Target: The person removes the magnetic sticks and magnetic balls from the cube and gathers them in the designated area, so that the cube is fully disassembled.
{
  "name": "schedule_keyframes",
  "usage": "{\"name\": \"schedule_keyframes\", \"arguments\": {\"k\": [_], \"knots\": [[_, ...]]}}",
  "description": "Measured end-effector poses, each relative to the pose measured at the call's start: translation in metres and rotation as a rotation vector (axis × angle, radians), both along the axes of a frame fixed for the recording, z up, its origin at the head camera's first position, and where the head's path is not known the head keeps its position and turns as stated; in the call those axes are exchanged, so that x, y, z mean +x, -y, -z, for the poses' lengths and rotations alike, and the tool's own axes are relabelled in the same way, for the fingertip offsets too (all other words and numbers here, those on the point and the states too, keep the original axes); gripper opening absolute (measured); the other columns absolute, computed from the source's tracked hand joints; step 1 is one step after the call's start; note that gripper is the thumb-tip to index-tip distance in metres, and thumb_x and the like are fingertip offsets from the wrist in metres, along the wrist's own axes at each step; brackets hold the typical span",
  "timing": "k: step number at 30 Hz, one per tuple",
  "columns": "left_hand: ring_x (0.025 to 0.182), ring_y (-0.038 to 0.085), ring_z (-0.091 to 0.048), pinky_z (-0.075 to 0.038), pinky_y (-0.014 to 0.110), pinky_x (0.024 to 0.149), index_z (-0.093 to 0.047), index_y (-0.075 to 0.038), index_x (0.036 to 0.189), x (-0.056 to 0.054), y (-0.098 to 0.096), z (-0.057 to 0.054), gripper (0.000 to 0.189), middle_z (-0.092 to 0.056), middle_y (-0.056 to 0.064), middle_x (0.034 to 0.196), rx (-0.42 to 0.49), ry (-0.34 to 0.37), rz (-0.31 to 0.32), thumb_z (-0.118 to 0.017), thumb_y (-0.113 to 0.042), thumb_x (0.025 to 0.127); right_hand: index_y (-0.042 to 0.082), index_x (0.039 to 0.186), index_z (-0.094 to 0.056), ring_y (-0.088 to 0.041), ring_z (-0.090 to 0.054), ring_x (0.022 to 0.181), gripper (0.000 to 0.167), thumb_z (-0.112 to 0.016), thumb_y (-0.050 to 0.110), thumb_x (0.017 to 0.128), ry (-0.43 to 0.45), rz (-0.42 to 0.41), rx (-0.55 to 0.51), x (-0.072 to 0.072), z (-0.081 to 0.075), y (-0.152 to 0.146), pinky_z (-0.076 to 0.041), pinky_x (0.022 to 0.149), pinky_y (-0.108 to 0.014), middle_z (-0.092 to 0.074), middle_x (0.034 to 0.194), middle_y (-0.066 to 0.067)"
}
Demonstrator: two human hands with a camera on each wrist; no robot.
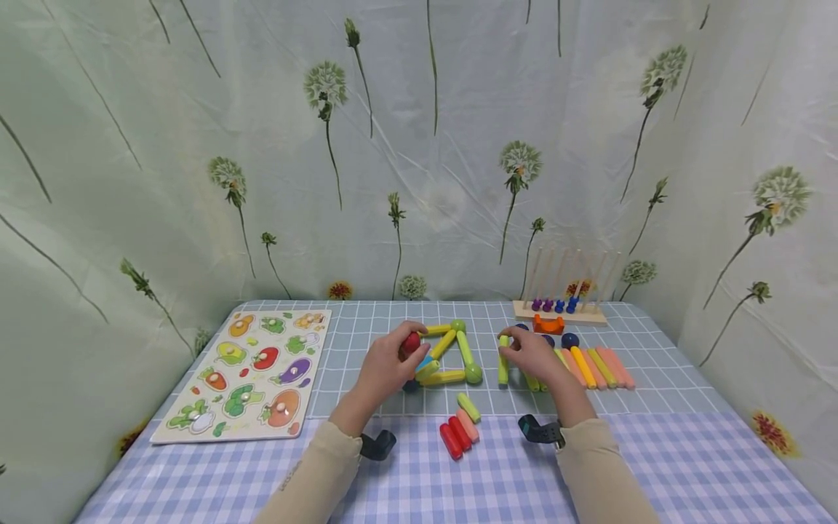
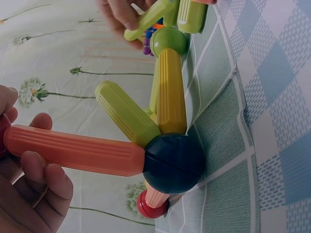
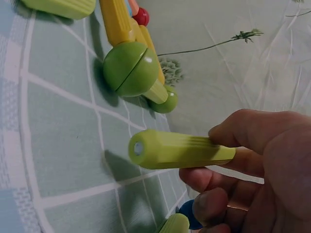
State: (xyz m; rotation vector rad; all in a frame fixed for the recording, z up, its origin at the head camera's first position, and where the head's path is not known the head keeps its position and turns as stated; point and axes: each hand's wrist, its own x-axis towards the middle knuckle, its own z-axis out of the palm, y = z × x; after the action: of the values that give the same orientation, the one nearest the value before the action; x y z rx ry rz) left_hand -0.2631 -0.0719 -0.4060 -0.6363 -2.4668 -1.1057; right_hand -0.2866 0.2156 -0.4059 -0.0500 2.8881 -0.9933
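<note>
My left hand (image 1: 386,360) holds a red ball (image 1: 410,343) at the top end of an orange stick (image 2: 77,149); its fingers curl around that end. The stick's other end meets a dark blue ball (image 2: 175,163), from which a yellow stick (image 2: 172,92) and a light green stick (image 2: 125,112) also extend. These belong to a frame of sticks with green balls (image 1: 473,373) at its right corners. To the right of the frame, my right hand (image 1: 532,354) pinches a loose light green stick (image 3: 180,150) near one end, between thumb and fingers.
Red sticks (image 1: 452,440), a pink stick (image 1: 468,426) and a short green stick (image 1: 468,407) lie in front. A row of coloured sticks (image 1: 599,367) and blue balls (image 1: 570,340) lie at right, beside an orange piece (image 1: 548,324). Behind stands a peg rack (image 1: 568,314); at left lies a vegetable puzzle board (image 1: 216,346).
</note>
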Motion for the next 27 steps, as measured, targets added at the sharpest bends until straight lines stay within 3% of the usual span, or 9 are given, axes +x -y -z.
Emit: {"name": "schedule_keyframes", "arguments": {"k": [10, 27], "knots": [[0.074, 0.012, -0.054, -0.051, 0.019, 0.065, -0.062, -0.021, 0.120, 0.000, 0.000, 0.002, 0.028, -0.068, 0.001, 0.093, -0.001, -0.016, 0.001, -0.071, -0.023, 0.093, 0.013, 0.131, -0.062, -0.022, -0.056, 0.084, 0.038, -0.061, 0.027, 0.095, 0.067, -0.037, 0.088, -0.001, 0.008, 0.000, -0.051, 0.072, -0.031, -0.065, 0.106, -0.010], [0.072, 0.011, -0.053, -0.050, 0.019, 0.064, -0.061, -0.021, 0.119, 0.000, -0.001, 0.002, 0.030, -0.067, 0.000, 0.090, -0.004, -0.035, 0.000, -0.072, -0.020, 0.092, 0.016, 0.127, -0.065, -0.021, -0.057, 0.083, 0.035, -0.065, 0.026, 0.093, 0.051, -0.046, 0.159, -0.002, 0.014, 0.005, -0.055, 0.074, -0.034, -0.068, 0.108, -0.009]]}}
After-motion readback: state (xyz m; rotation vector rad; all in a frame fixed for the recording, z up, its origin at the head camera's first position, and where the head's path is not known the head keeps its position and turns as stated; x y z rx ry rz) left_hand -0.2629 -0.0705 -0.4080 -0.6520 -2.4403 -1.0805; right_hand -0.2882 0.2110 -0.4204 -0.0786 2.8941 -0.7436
